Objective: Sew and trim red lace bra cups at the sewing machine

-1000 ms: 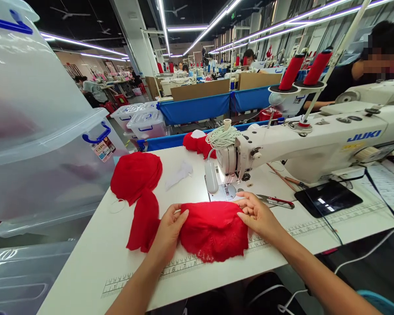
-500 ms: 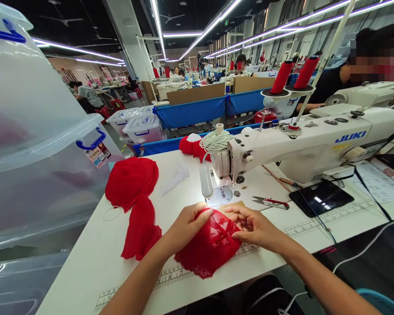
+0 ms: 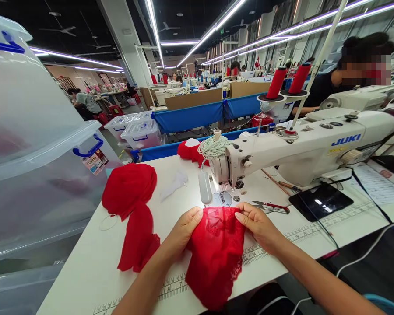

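A sheer red lace fabric piece (image 3: pixel 216 253) hangs spread between my two hands, its lower end draping over the table's front edge. My left hand (image 3: pixel 188 225) pinches its upper left corner between thumb and fingers. At the upper right corner, my right hand (image 3: pixel 255 221) is closed on the lace in the same way. Just beyond the fabric stands a white sewing machine (image 3: pixel 302 142), its needle plate (image 3: pixel 223 199) lit by a lamp. Left of my hands lie a stack of red fabric (image 3: pixel 129 188) and a second red piece (image 3: pixel 138 238).
Red-handled thread snips (image 3: pixel 272 206) and a dark phone or tablet (image 3: pixel 321 201) lie to the right. A white scrap (image 3: pixel 174 183) rests behind the left pile. Clear plastic bins (image 3: pixel 46 192) stand at the left. Two red thread cones (image 3: pixel 277 83) stand above the machine; a co-worker (image 3: pixel 331 87) sits beyond.
The lace piece has been opened out and hangs lower, pulled flat between my hands. My right hand has shifted to its upper right corner, and my left hand has moved slightly left.
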Tool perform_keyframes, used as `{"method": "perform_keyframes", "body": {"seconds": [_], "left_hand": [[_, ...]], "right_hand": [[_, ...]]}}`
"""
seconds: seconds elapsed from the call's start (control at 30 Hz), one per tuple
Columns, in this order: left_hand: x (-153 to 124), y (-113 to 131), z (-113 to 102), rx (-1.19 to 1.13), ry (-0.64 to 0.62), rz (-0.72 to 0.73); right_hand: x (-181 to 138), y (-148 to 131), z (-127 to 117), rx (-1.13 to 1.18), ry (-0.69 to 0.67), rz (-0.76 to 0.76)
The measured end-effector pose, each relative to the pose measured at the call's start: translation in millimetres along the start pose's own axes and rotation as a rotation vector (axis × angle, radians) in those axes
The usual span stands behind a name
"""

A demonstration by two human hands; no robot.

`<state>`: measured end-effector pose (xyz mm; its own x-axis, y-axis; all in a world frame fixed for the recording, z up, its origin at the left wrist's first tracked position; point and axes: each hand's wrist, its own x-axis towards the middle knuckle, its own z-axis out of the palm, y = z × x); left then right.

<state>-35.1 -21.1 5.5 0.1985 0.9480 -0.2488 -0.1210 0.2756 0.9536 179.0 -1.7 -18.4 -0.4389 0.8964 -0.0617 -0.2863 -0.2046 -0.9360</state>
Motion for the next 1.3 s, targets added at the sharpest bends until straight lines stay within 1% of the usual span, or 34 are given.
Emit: {"method": "perform_keyframes", "body": {"seconds": [0.03,0.1,0.17,0.23,0.33,0.43,0.53,0.6,0.63,0.7,0.83,0.93,1.0,1.1,1.2,1.3], "left_hand": [[-0.7,1.2,0.0,-0.009,-0.027,-0.013],[-2.1,3.6,1.4,-0.048,-0.132,-0.043],[-2.9,5.0,4.5,-0.091,-0.257,-0.059],[-3.0,4.9,8.1,-0.122,-0.334,-0.069],[-3.7,3.4,11.0,-0.076,-0.341,-0.128],[-7.7,2.8,11.3,-0.010,-0.359,-0.184],[-12.9,1.7,14.2,-0.084,-0.459,-0.231],[-14.8,-1.5,18.8,-0.169,-0.493,-0.261],[-15.0,-3.7,21.6,-0.200,-0.481,-0.267],[-14.2,-8.3,26.5,-0.236,-0.403,-0.242],[-10.5,-12.0,29.3,-0.346,-0.245,-0.129],[-8.2,-11.0,26.5,-0.394,-0.158,-0.070],[-7.3,-10.5,24.4,-0.388,-0.117,-0.045],[-6.4,-10.6,21.9,-0.361,-0.098,-0.015],[-6.1,-10.1,19.8,-0.328,-0.095,-0.006],[-7.3,-7.8,19.6,-0.308,-0.112,-0.022]], "right_hand": [[0.3,-0.3,0.7,0.007,0.003,-0.002],[0.5,-0.9,2.2,0.018,-0.018,0.001],[0.7,-1.1,3.5,0.018,-0.060,0.012],[1.2,-0.6,4.6,0.001,-0.104,0.021],[2.8,0.8,5.7,-0.031,-0.143,0.021],[4.6,2.4,5.9,-0.009,-0.122,0.027],[6.2,4.1,5.6,0.017,-0.084,0.049],[7.0,4.0,6.1,0.016,-0.092,0.060],[7.2,3.1,6.5,0.026,-0.100,0.063],[7.3,-0.5,7.5,0.082,-0.110,0.083],[4.6,-10.6,6.6,0.186,-0.125,0.155],[-0.2,-12.7,2.2,0.145,-0.178,0.175],[-3.7,-10.8,-1.5,0.077,-0.166,0.171],[-7.3,-6.9,-6.9,-0.006,-0.084,0.143],[-7.5,-4.1,-10.4,0.022,-0.019,0.115],[-6.0,-2.6,-9.7,0.050,0.013,0.093]]}}
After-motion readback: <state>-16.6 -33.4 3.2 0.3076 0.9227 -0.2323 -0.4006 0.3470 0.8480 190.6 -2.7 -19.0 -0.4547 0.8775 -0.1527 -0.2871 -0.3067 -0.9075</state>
